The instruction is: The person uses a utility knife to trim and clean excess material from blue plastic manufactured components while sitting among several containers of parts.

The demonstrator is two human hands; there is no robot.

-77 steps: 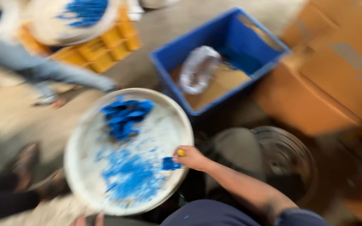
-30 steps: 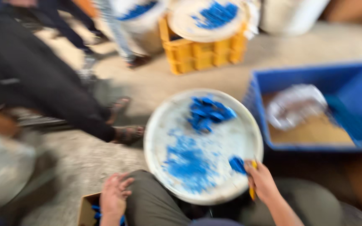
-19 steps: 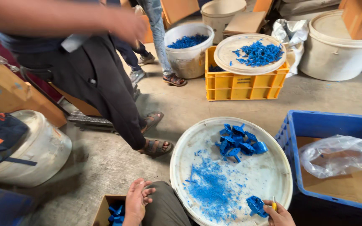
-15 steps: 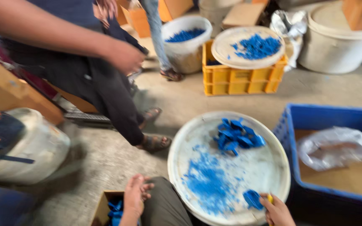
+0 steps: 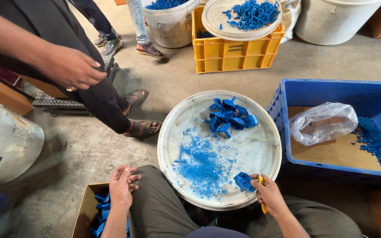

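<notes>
While the right hand (image 5: 270,194) clenches a slim yellow-handled tool (image 5: 262,194) and pins a blue moulded plastic part (image 5: 244,181) to the near rim of the round white lid (image 5: 265,132) on the lap, loose blue shavings (image 5: 201,165) gather mid-lid and more blue parts (image 5: 230,117) sit far side. The left hand (image 5: 122,187), fingers released, rests on the knee above a brown cardboard box (image 5: 87,207). A yellow plastic crate (image 5: 230,55) bears a small dark label.
</notes>
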